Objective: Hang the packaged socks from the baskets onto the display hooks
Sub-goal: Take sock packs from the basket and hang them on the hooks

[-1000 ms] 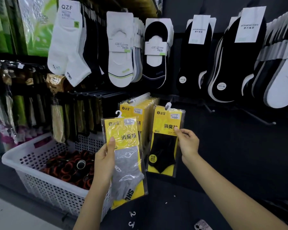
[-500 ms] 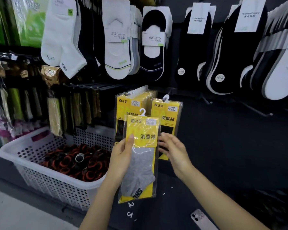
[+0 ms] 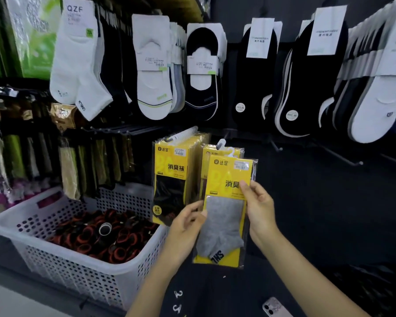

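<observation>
Both hands on the grey sock pack [image 3: 224, 225]
The right hand [image 3: 260, 209] pinches its right edge and the left hand [image 3: 185, 223] holds its left edge; it stands upright just before the hanging yellow packs [image 3: 172, 175], right of the white basket [image 3: 55, 259]

Yellow card sock packet [image 3: 226, 175]: glossy clear plastic film over matt grey knit cloth. White perforated basket [image 3: 62, 266]: smooth matt plastic.
</observation>
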Motion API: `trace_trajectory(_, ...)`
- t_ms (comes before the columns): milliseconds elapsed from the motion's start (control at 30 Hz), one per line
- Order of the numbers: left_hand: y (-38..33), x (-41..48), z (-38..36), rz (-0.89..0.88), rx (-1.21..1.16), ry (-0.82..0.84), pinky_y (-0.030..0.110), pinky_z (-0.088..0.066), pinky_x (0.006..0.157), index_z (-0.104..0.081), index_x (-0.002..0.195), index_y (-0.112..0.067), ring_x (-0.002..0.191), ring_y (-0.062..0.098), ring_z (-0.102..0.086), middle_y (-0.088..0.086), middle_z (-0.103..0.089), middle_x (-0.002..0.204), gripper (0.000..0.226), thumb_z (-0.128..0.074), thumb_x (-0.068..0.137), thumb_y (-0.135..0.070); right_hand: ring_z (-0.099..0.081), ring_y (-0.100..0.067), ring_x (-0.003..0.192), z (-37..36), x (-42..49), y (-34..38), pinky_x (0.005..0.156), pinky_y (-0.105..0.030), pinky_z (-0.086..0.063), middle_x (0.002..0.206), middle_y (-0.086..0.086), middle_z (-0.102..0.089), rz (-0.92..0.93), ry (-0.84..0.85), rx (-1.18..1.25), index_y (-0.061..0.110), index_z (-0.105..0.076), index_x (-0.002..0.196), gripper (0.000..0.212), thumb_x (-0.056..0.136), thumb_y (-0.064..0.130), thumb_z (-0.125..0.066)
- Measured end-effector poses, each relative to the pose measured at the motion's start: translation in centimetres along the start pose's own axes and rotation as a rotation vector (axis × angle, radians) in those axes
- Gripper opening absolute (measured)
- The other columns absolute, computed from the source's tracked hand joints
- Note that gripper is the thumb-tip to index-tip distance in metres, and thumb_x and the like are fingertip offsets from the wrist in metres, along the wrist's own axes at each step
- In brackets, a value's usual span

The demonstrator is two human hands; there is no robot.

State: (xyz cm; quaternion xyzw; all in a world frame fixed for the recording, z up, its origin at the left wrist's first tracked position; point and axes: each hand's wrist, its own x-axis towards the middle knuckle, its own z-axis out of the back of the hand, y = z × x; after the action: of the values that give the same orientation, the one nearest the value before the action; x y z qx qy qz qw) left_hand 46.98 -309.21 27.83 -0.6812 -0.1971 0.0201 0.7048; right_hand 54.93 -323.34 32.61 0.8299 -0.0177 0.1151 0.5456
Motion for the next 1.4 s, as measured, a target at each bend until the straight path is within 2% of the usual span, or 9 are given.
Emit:
trace_trajectory(133,0.4,0.1,-0.4,0.017,0.018,0.031,0.046,-0.043,0.104,-0.053,0.121,-0.038,0.111,0.008,-0.062,-0.010,-0.072,0.106,0.042,-0.062,0.082,-0.052,-0.072,-0.007,0.074,-0.4,1.1,1.1,0.060,-0.017,-0.055,0.080,0.004,-0.076,0.049,-0.009,-0.076,0.012,-0.067,0.088,0.012,0.094,0.018,-0.058)
trace_trajectory(267,0.5,0.1,-0.5,0.021,-0.006,-0.013,0.043,-0.044,0.104,-0.050,0.121,-0.036,0.107,0.008,-0.064,-0.006,-0.073,0.104,0.032,-0.058,0.090,-0.031,-0.071,-0.003,0.070,-1.3,1.7,1.0,0.055,-0.013,-0.051,0.077,0.006,-0.075,0.059,0.006,-0.145,0.014,-0.068,0.088,0.011,0.093,0.017,-0.060)
trace_trajectory(500,1.2,0.2,0.0,0.032,0.022,-0.056,0.019,-0.050,0.090,-0.046,0.132,-0.030,0.104,-0.003,-0.062,-0.005,-0.067,0.115,0.041,-0.055,0.093,-0.029,-0.069,-0.024,0.087,-2.2,2.8,-0.1,0.084,-0.042,-0.055,0.092,-0.011,-0.073,-0.006,-0.069,-0.185,0.015,-0.067,0.082,0.012,0.092,0.020,-0.062)
trace_trajectory(633,2.9,0.5,0.2,0.067,0.112,-0.049,0.005,-0.044,0.073,-0.044,0.135,-0.032,0.106,-0.009,-0.056,-0.012,-0.060,0.123,0.044,-0.055,0.093,-0.036,-0.070,-0.022,0.093,-2.1,3.3,-0.8,0.084,-0.037,-0.057,0.093,-0.004,-0.073,-0.017,-0.087,-0.195,0.016,-0.067,0.086,0.010,0.092,0.021,-0.061)
trace_trajectory(767,4.8,-0.1,0.1,0.114,0.137,-0.061,0.014,-0.040,0.088,-0.046,0.136,-0.028,0.116,0.005,-0.051,-0.007,-0.055,0.129,0.043,-0.054,0.094,-0.034,-0.068,-0.013,0.091,-0.9,3.1,-1.6,0.076,-0.026,-0.056,0.097,-0.002,-0.071,-0.059,-0.059,-0.216,0.013,-0.066,0.102,0.015,0.092,0.023,-0.061)
trace_trajectory(933,7.0,-1.1,-0.1,0.169,0.186,-0.093,0.022,-0.035,0.093,-0.046,0.134,-0.029,0.119,0.008,-0.047,-0.011,-0.052,0.124,0.041,-0.054,0.094,-0.034,-0.062,-0.012,0.098,4.2,0.6,-3.6,0.087,-0.028,-0.051,0.105,0.001,-0.065,-0.106,-0.073,-0.337,0.018,-0.060,0.110,0.017,0.093,0.021,-0.059)
trace_trajectory(1033,9.0,-2.6,-0.7,0.228,0.218,-0.090,0.025,-0.039,0.094,-0.047,0.136,-0.023,0.119,0.014,-0.050,-0.005,-0.053,0.126,0.043,-0.055,0.095,-0.032,-0.064,-0.010,0.090,8.5,-2.7,-5.7,0.077,-0.023,-0.050,0.097,0.002,-0.066,-0.168,-0.038,-0.385,0.019,-0.062,0.107,0.014,0.093,0.018,-0.059)
trace_trajectory(1233,15.3,-9.0,-5.2,0.307,0.364,0.123,0.019,-0.041,0.094,-0.054,0.129,-0.025,0.118,0.009,-0.052,-0.006,-0.055,0.128,0.038,-0.057,0.093,-0.036,-0.063,-0.016,0.082,18.9,-12.0,-12.3,0.067,-0.017,-0.049,0.093,-0.004,-0.065,-0.389,0.063,-0.625,0.012,-0.063,0.099,0.008,0.093,0.010,-0.059)
trace_trajectory(1400,22.0,-16.2,-7.3,0.498,0.528,0.296,0.027,-0.044,0.100,-0.057,0.128,-0.012,0.113,0.016,-0.059,0.004,-0.062,0.125,0.041,-0.060,0.092,-0.031,-0.061,-0.020,0.088,27.3,-18.7,-17.8,0.070,-0.012,-0.043,0.097,-0.017,-0.068,-0.662,0.144,-0.916,-0.001,-0.064,0.103,0.018,0.087,0.006,-0.067)
